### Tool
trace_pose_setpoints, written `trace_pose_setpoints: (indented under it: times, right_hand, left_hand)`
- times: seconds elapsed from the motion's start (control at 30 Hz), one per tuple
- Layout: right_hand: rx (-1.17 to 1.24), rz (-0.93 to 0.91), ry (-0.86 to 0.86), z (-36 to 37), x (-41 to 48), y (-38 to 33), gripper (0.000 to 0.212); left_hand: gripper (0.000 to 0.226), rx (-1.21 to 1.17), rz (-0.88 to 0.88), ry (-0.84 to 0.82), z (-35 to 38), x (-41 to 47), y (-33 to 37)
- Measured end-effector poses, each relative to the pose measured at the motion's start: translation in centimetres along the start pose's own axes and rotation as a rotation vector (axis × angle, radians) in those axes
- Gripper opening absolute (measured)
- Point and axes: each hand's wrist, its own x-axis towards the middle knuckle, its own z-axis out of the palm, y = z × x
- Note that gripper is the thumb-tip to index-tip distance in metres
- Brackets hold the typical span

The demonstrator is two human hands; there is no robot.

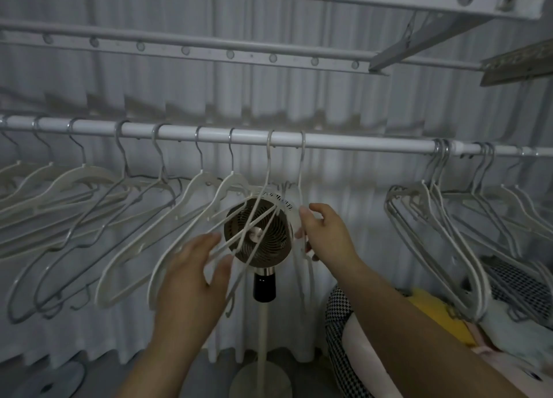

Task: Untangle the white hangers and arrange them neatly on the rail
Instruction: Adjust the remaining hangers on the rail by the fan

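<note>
A white rail (359,144) runs across the view with several hangers hooked on it. Two thin white hangers hang at the middle, in front of a fan. My left hand (191,272) reaches up with its fingers spread against the lower bars of the left one (260,209); whether it grips them I cannot tell. My right hand (324,233) pinches the frame of the right white hanger (301,170). More white hangers (431,218) cluster at the right, tangled together.
A standing fan (258,233) rises behind the middle hangers. Grey wire hangers (89,218) and cream ones fill the rail's left part. Clothes and a checkered bag (338,323) lie at lower right. A drying rack (209,50) hangs overhead before a curtain.
</note>
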Motion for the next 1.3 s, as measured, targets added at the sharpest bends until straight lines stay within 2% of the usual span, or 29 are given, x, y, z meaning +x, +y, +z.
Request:
trace_pose_setpoints:
  times: [0.1,0.17,0.3,0.43,0.53,0.7,0.8,0.9,1.0,1.13,1.3]
  right_hand:
    - [0.007,-0.071,0.093,-2.2,0.2,0.1,0.03]
    - [0.006,-0.13,0.168,-4.4,0.5,0.3,0.025]
    - [-0.032,-0.225,0.338,-10.7,0.8,1.3,0.024]
    - [-0.044,-0.204,0.43,-17.3,0.8,3.7,0.023]
    - [-0.039,-0.127,0.409,-20.9,0.6,6.1,0.02]
    - [-0.066,0.023,0.227,-24.8,0.1,8.5,0.029]
    - [-0.083,0.107,0.067,-25.4,0.2,8.5,0.042]
    - [-0.076,0.126,-0.021,-25.4,0.8,8.6,0.053]
    - [-0.026,0.161,-0.046,-25.7,1.2,8.9,0.051]
    - [0.055,0.172,-0.053,-26.4,1.4,9.6,0.045]
    - [0.177,0.177,0.012,-27.8,1.4,10.5,0.036]
  left_hand:
    - [0.054,0.01,0.002,0.036,-0.5,0.4,1.0]
    - [0.052,0.005,0.043,0.082,-0.2,0.6,2.1]
    - [0.02,-0.155,0.118,0.145,2.3,-0.3,6.5]
    - [0.02,-0.274,0.186,0.018,6.8,-2.0,11.3]
    - [0.007,-0.347,0.149,-0.086,11.3,-3.4,13.8]
    - [0.026,-0.502,-0.061,-0.313,19.6,-5.6,16.7]
    - [0.031,-0.561,-0.145,-0.379,22.9,-6.9,18.4]
    - [0.04,-0.594,-0.214,-0.388,24.8,-7.5,19.8]
    - [0.047,-0.552,-0.232,-0.399,26.0,-7.5,20.3]
    - [0.043,-0.609,-0.329,-0.382,26.6,-7.7,20.6]
    - [0.034,-0.599,-0.282,-0.312,26.2,-7.6,20.5]
